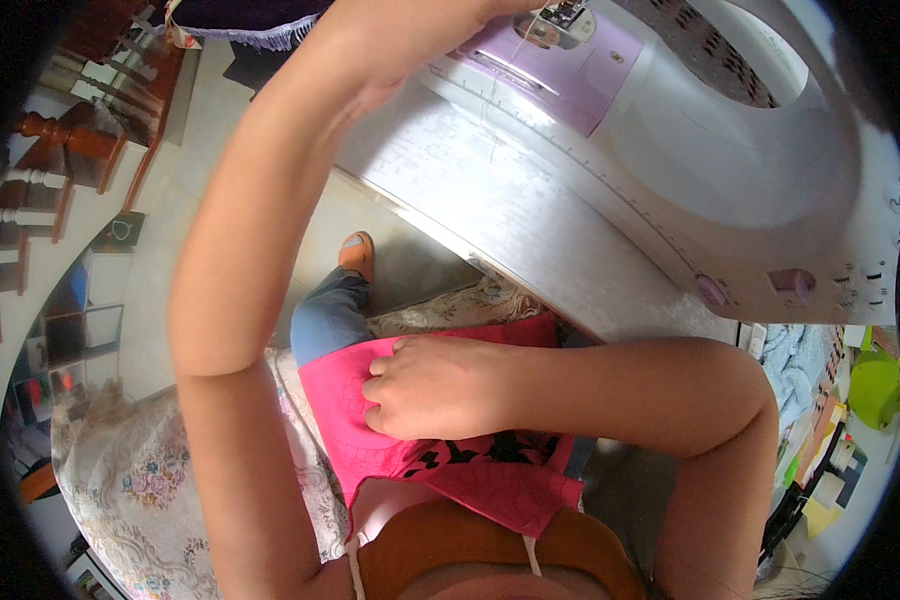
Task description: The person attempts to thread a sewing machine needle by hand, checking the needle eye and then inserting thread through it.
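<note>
A white and lilac sewing machine fills the upper right, its presser foot at the top edge with pale thread trailing over the lilac plate. My left hand reaches to the top edge beside the presser foot; its fingers are mostly cut off, so what it holds cannot be told. Lower down, my right hand rests on the pink fabric over my lap, fingers curled, their tips partly hidden. Black shapes mark the fabric below that hand.
The pale table carries the machine, its edge running diagonally before me. A floral-covered seat lies at the lower left. Stairs with wooden balusters stand farther left. A blue knitted cloth and a green container sit at the right.
</note>
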The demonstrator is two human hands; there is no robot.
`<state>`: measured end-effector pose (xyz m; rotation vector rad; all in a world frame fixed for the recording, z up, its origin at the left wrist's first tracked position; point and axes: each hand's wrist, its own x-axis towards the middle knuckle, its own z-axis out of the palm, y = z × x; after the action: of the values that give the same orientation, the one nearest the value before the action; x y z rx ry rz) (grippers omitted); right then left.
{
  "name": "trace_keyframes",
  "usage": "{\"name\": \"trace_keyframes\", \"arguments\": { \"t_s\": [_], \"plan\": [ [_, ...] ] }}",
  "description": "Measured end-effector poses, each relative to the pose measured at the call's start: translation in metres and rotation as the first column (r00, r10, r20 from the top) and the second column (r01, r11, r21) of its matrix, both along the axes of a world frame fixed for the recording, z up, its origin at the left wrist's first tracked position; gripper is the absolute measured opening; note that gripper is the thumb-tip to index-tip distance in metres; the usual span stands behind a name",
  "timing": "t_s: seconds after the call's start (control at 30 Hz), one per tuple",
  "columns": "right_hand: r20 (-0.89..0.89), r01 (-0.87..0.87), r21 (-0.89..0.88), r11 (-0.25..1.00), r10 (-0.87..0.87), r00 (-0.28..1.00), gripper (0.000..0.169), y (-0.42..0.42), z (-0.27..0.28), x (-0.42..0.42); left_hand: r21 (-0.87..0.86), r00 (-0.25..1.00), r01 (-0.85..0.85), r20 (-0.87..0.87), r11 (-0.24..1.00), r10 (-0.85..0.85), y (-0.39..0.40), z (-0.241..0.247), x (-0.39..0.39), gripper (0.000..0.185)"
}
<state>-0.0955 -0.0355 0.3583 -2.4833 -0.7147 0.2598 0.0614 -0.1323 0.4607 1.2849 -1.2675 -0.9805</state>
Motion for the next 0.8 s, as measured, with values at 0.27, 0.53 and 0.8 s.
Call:
{"name": "trace_keyframes", "arguments": {
  "t_s": [0.27,0.53,0.8],
  "plan": [
    [0.117,-0.014,0.147,0.989,-0.003,0.993,0.014,-0.008,-0.006,0.004,-0.237,0.916,-0.231,-0.379,0.944,0.129,0.009,-0.042,0.019,0.027],
    [0.494,0.071,-0.007,0.997,-0.058,0.867,0.011,0.045,0.008,-0.048,-0.221,0.744,-0.468,-0.621,0.855,0.247,0.083,-0.060,0.039,0.026],
    [0.003,0.517,0.207,0.831,-0.529,0.849,0.007,-0.010,0.081,-0.201,-0.264,0.888,-0.343,-0.404,0.902,0.220,0.154,-0.063,-0.032,0.013]
  ]
}}
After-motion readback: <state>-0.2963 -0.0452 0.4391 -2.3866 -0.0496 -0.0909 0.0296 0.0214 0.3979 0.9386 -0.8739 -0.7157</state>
